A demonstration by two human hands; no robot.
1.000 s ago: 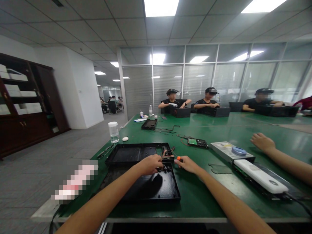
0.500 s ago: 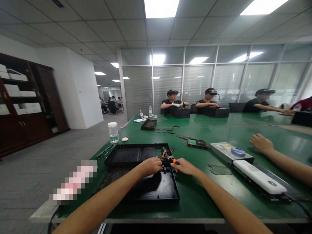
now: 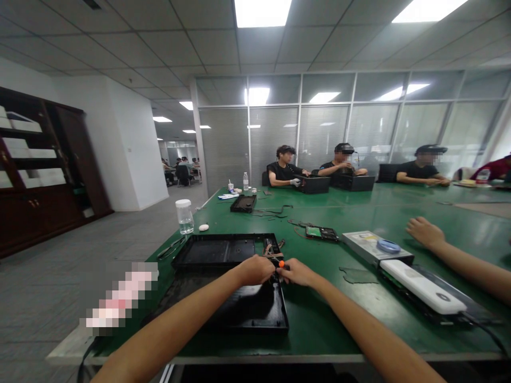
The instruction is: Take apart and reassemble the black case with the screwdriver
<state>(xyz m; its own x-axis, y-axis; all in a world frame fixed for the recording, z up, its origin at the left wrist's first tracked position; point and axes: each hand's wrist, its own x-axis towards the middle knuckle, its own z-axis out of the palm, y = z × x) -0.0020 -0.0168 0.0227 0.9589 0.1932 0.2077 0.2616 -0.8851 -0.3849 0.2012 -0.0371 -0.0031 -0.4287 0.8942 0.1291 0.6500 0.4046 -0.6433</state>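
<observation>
Orange-tipped small screwdriver [image 3: 281,264] pinched in right hand [image 3: 297,273], left hand [image 3: 255,269] closed, bracing black plastic casing [image 3: 255,308]; risking slipping off, gouging.

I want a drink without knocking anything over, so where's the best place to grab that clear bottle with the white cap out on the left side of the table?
Grip the clear bottle around its straight middle, below the white cap. It stands upright near the table's left edge, so probably come from the right front, passing left of the small white object beside it.
</observation>
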